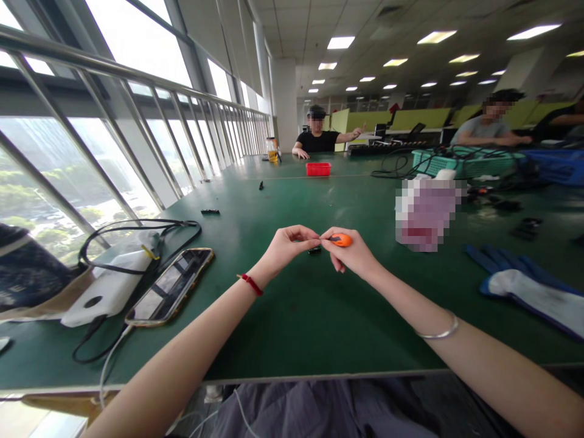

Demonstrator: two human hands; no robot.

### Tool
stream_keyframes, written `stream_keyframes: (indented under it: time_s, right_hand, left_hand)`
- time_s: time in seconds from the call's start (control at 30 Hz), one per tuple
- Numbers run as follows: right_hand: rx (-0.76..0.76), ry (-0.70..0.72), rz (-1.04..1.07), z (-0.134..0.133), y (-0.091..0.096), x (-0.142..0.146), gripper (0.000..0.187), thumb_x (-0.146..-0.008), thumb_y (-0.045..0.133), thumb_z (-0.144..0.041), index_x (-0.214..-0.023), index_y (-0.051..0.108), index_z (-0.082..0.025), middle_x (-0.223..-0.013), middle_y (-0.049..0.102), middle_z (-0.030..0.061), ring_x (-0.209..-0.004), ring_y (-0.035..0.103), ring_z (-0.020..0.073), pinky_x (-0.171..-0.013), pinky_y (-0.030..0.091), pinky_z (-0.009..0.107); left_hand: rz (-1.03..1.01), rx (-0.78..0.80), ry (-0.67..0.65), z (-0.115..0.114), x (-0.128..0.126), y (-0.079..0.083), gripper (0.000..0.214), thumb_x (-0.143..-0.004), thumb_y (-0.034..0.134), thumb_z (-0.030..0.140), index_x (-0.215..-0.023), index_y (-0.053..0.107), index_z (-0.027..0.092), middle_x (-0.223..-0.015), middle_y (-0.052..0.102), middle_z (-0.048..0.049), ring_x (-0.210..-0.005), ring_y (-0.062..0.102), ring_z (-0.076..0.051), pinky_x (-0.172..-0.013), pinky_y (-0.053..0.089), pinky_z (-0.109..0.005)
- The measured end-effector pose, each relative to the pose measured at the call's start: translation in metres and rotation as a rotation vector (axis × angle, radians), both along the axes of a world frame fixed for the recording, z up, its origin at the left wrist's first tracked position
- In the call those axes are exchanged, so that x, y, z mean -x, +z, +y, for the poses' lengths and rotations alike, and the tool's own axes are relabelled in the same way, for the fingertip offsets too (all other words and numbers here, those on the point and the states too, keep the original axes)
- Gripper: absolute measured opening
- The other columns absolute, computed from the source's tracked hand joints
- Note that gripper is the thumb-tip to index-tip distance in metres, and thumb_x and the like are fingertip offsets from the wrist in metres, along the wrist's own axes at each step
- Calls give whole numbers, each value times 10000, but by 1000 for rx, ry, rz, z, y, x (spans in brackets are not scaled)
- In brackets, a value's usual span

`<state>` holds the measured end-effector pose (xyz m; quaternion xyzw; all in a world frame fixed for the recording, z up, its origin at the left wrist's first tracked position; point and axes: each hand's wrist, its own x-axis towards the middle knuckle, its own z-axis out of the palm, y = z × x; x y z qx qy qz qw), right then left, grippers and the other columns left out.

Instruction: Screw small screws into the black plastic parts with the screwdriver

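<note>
Over the table [319,328], my right hand [356,250] grips an orange tool [343,240] close by my left hand [288,244], pinched on what I can't make out: fine work, seemingly wanting a steady touch next.

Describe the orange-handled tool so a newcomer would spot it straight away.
Start at the large green tabletop. Above it, close to the left hand, the right hand grips the orange-handled tool. Its short, rounded, bright orange handle sets it apart from the small dark piece seen beside it.
</note>
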<state>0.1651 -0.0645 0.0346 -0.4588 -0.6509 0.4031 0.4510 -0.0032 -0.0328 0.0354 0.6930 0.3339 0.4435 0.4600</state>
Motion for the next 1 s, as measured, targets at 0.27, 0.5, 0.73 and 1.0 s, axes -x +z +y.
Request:
stream_keyframes:
  time_s: [0.27, 0.5, 0.73, 1.0]
  right_hand:
    - [10, 4, 83, 0, 2, -2, 199, -732, 568, -353, -797, 562, -166, -318, 464, -80, -253, 400, 82, -283, 333, 170]
    - [-10, -32, 188, -2, 0, 2, 209, -700, 620, -347, -798, 557, -173, -317, 448, -92, -251, 387, 80, -277, 318, 172]
    - [-91, -48, 215, -4, -1, 4, 242, -723, 623, -384, -815, 580, -164, -319, 450, -86, -247, 378, 76, -275, 302, 173]
    - [-133, -78, 211, -5, -3, 5, 257, -738, 618, -407, -827, 592, -167, -325, 435, -89, -254, 375, 69, -283, 293, 172]
  left_hand:
    - [174, -355, 131, -8, -2, 12, 145, -702, 706, 297, -691, 683, 155, -726, 676, -36, -709, 605, -149, -719, 472, -282]
    - [95, -403, 209, -14, -7, 10, 126, -724, 689, 279, -701, 663, 159, -754, 672, -34, -733, 602, -152, -746, 477, -284]
    - [-36, -342, 198, -12, -10, 3, 166, -718, 703, 307, -719, 648, 150, -763, 666, -38, -731, 601, -147, -744, 489, -282]
    - [69, -471, 268, -13, -8, 1, 164, -744, 682, 323, -736, 640, 165, -803, 664, -45, -756, 594, -155, -756, 487, -296]
